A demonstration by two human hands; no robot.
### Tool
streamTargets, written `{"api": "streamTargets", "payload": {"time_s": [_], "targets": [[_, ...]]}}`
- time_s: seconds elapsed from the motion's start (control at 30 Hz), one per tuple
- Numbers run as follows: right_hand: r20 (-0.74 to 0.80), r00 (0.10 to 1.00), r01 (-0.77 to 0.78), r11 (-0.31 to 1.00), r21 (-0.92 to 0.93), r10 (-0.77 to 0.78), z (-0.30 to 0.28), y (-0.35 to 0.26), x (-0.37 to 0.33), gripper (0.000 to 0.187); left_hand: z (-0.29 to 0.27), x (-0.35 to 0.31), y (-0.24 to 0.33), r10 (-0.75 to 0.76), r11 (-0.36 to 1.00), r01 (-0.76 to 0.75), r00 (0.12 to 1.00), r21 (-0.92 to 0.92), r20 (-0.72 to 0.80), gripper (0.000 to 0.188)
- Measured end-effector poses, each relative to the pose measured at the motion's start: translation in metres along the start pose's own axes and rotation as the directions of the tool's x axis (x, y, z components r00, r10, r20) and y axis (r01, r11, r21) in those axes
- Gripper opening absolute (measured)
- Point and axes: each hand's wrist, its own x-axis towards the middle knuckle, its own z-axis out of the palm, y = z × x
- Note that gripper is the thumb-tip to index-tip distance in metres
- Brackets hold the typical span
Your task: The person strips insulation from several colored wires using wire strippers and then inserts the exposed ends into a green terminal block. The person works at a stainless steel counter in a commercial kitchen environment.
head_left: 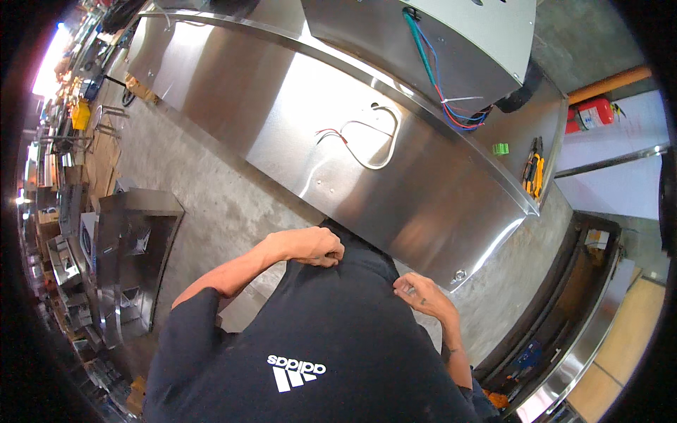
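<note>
Nearest us is our dark shirt [303, 317], just in front of the desk. Our hands are apart from each other at its hem: the left hand [317, 247] has its fingers curled in by the cloth, and the right hand [417, 290], fingers bent, is close to the desk's near edge. We cannot tell whether either one grips anything.

Beyond them, on the steel desk [416, 211], lies the pale cable [397, 134], looped beside a hole. Its outer cover ends short, so thin wire ends lie bare of it, joined to nothing that we can see. Toward the desk's right end are a small green block [501, 149] and yellow-and-black pliers [534, 173], both out of our hands.

At the desk's far side, coloured wires [425, 55] hang from a metal box [479, 35], gathered by a pale tie [464, 99]. We judge the cable's stripping and the bundling as done, while the connecting looks undone.

Farther off, right of the desk, is a red fire extinguisher [596, 113].
</note>
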Motion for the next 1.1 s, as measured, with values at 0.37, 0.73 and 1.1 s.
{"api": "streamTargets", "payload": {"time_s": [0.37,0.73,1.1], "targets": [[-0.022,0.999,0.034,0.999,-0.035,-0.035,0.014,0.015,0.004,0.020,0.017,0.002,-0.012,0.155,0.983,-0.148,0.986,0.111,-0.059,0.015],[-0.543,0.838,0.054,0.998,-0.010,-0.051,-0.047,0.028,0.028,0.022,-0.045,0.084,-0.064,-0.500,0.853,0.032,0.336,-0.520,-0.798,0.046],[-0.965,0.139,-0.638,0.725,-0.260,-0.224,-0.289,0.088,0.074,0.054,-0.067,0.128,-0.025,-0.366,0.899,-0.244,0.041,-0.365,-0.930,0.026]]}}
